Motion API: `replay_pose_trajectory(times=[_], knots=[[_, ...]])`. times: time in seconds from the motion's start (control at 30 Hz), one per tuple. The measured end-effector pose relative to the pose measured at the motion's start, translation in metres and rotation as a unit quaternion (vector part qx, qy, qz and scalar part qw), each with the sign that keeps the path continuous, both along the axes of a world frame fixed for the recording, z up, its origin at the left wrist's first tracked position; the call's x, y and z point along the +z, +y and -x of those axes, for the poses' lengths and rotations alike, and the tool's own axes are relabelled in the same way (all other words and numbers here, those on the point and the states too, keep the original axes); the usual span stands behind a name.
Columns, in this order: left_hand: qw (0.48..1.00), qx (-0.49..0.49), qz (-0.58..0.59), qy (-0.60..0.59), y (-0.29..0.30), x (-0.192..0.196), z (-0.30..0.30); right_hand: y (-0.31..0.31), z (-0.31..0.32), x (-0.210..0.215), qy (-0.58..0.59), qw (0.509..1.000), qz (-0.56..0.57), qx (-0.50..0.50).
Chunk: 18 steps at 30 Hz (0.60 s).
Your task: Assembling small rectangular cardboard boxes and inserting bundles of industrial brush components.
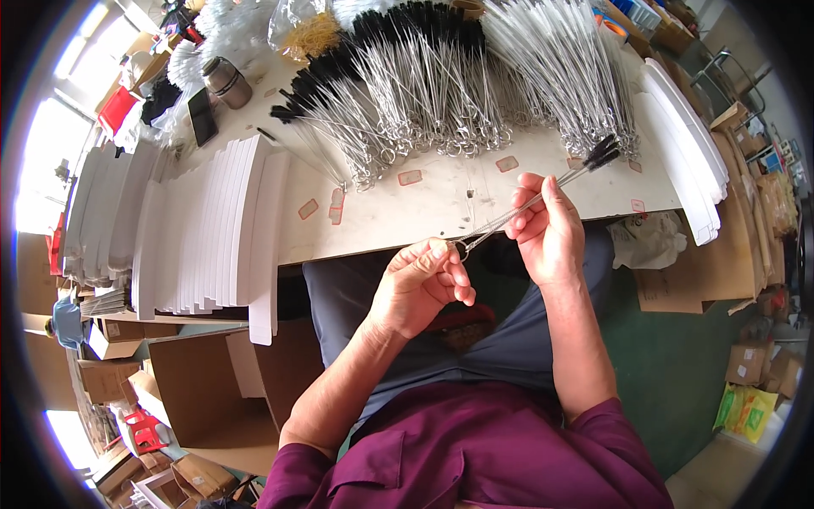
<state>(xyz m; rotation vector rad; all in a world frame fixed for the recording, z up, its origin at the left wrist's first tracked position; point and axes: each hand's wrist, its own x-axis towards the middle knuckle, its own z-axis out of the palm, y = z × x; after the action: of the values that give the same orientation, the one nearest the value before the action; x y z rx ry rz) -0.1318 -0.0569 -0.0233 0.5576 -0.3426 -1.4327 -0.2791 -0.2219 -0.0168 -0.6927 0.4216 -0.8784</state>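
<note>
Between my hands, over the table's front edge, is a small bunch of thin wire brushes [490,227] with black bristle heads and looped ends. My left hand [420,284] pinches the looped ends. Closer to the bristles, my right hand [547,229] grips the wire stems with thumb and fingers, so the black heads point up to the right. Beyond my hands lies a big heap of black-headed wire brushes [424,85], loops toward me. Next to it on the right lies a heap of white-headed brushes [568,76].
Folded white cartons [203,225] stand in a row at the table's left, and more white cartons [687,153] lie at its right end. A phone [203,117] and a metal flask [226,82] are at the back left. An open cardboard box [212,390] sits below left.
</note>
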Motion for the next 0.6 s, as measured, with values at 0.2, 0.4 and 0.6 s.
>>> replay_pose_trajectory(times=[0.2,0.4,0.6], knots=[[0.995,0.052,0.003,0.082,-0.005,-0.003,-0.004,0.007,-0.002,0.006,0.006,1.0,0.019,-0.002],[0.997,0.047,-0.015,0.065,-0.01,0.003,-0.001,0.027,-0.01,0.001,-0.012,0.999,0.009,0.049],[0.994,0.078,-0.008,0.073,-0.017,0.009,-0.019,0.048,-0.015,0.005,-0.011,0.997,-0.017,0.073]])
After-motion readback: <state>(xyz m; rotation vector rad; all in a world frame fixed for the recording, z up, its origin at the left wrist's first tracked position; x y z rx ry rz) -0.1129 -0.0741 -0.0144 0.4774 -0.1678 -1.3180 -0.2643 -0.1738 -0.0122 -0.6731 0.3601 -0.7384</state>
